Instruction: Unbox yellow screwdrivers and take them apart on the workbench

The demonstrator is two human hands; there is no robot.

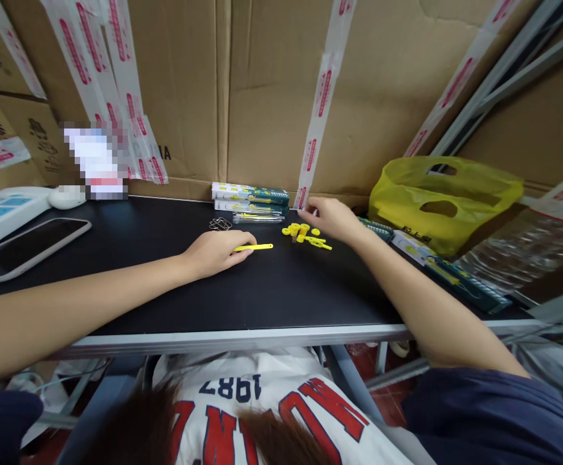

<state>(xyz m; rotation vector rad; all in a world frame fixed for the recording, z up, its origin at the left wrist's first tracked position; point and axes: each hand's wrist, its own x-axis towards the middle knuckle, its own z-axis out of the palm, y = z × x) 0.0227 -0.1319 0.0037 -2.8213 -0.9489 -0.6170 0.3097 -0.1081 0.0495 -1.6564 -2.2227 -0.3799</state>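
My left hand (221, 252) pinches a thin yellow plastic strip (262, 246) with a small hole at its free end, held low over the black table. Behind and to the right of a small heap of yellow plastic parts (303, 231) is my right hand (330, 217). Its fingers are bent together, and whatever may be between them is hidden. Short cylinders and little slim pieces make up the heap. Some bent metal wire pieces (220, 223) lie just beyond my left hand. Clear-wrapped slim yellow items (258, 218) rest behind the heap.
Slim printed boxes (250, 195) are stacked against the cardboard wall (272, 97). More such boxes (456, 274) lie at the right, beside a yellow plastic bag (407, 200) and clear plastic packaging (509, 248). A phone (30, 245) lies at the left. The table's metal front edge (262, 336) runs below my forearms.
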